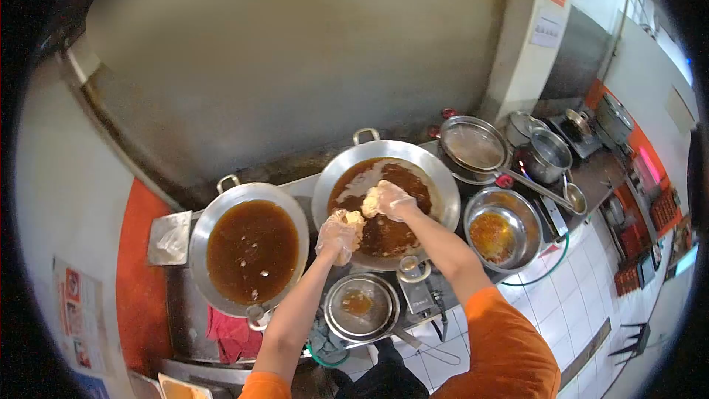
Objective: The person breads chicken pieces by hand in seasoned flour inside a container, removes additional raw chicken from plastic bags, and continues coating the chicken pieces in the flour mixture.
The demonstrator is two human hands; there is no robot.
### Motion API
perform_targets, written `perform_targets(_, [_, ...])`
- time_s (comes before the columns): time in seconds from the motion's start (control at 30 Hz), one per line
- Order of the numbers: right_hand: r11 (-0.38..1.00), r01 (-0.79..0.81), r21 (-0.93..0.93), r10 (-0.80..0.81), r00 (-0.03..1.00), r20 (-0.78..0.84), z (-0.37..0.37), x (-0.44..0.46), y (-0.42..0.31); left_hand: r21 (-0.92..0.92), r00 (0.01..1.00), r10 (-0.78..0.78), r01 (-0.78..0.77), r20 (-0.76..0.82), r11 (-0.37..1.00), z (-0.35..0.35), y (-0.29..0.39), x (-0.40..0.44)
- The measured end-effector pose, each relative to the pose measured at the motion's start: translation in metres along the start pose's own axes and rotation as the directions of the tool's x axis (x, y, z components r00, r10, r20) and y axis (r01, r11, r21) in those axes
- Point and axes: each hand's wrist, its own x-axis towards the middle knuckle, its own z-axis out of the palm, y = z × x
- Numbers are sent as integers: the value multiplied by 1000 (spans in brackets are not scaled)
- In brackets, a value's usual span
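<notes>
Both hands wear clear plastic gloves and are over the large wok [444,170] of brown, foaming oil in the middle. My left hand [339,239] is closed round a pale, battered piece [355,219] at the wok's lower left rim. Above the middle of the oil, my right hand [393,201] grips another pale, lumpy battered piece [371,202]. The two pieces are close to each other, with a small gap between them. What lies under the fingers is hidden.
A second wok [201,240] of brown oil stands at left, a red cloth [230,334] below it. Nearer me is a strainer [362,307]. At right are a steel bowl [526,223], a long-handled sieve [473,144] and a pot [550,154].
</notes>
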Motion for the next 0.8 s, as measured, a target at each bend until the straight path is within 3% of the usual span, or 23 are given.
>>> perform_targets(0.03, [993,98,-72,-99,995,-8,2,-2,5,-10,1000,5,-5,20,1000,14,9,7])
perform_targets(0.07, [998,37,-47,-46,974,-221,35,5,17,249,998,28,-42,61,968,35,6,26])
perform_targets(0.1, [1000,-15,-14,8,908,-419,74,12,26,147,995,32,-46,96,988,44,4,31])
perform_targets(0.13, [1000,1,4,2,733,-680,52,3,16,44,991,36,-42,131,998,49,7,33])
perform_targets(0.2, [969,-45,244,131,928,-349,-37,-26,-4,56,985,166,-168,42,984,44,8,25])
perform_targets(0.23, [936,-125,330,187,969,-163,-98,-49,-22,35,978,208,-208,-8,978,35,11,24])
perform_targets(0.27, [941,-86,326,214,901,-378,-108,-52,-33,20,971,228,-228,-72,974,23,7,19])
perform_targets(0.3, [951,-54,306,229,786,-574,-118,-56,-45,235,934,315,-272,-168,933,28,-11,22])
perform_targets(0.33, [905,-79,418,289,836,-467,-155,-66,-68,-297,989,81,-115,-126,948,-15,29,-21])
perform_targets(0.37, [851,-110,514,320,884,-341,-184,-70,-88,-356,982,103,-153,-157,922,-45,39,-51])
perform_targets(0.4, [846,64,529,286,783,-552,-163,-64,-97,-204,934,210,-274,-289,940,-51,21,-71])
perform_targets(0.43, [847,214,487,217,697,-683,-165,-61,-117,-163,929,204,-263,-310,951,-82,19,-102])
perform_targets(0.47, [758,245,605,271,724,-634,-184,-70,-155,-292,870,224,-374,-440,880,-104,8,-137])
perform_targets(0.5, [525,233,819,374,801,-467,-221,-86,-213,-660,918,119,-358,-379,660,-122,-12,-169])
perform_targets(0.53, [241,378,894,338,831,-442,-208,-77,-243,-629,874,69,-399,-481,667,-153,-26,-207])
perform_targets(0.57, [286,460,841,189,833,-520,-218,-82,-284,-597,825,27,-431,-565,676,-180,-40,-246])
perform_targets(0.6, [177,478,860,105,860,-499,-218,-83,-327,-604,791,1,-468,-612,645,-203,-63,-281])
perform_targets(0.63, [82,478,874,31,876,-482,-218,-85,-376,-703,736,-130,-557,-665,442,-218,-89,-317])
perform_targets(0.67, [26,408,913,-61,912,-406,-224,-91,-425,-715,701,-242,-524,-671,463,-246,-107,-357])
perform_targets(0.7, [0,446,895,-220,873,-435,-214,-84,-466,-727,658,-340,-499,-672,471,-276,-125,-400])
perform_targets(0.73, [0,466,885,-382,818,-430,-206,-78,-508,-658,570,-402,-362,-717,661,-299,-150,-439])
perform_targets(0.77, [-49,313,948,-496,816,-295,-195,-75,-558,-580,476,-446,-179,-758,795,-319,-182,-478])
perform_targets(0.8, [44,416,909,-593,742,-311,-186,-76,-605,-495,447,-371,-200,-814,845,-327,-232,-521])
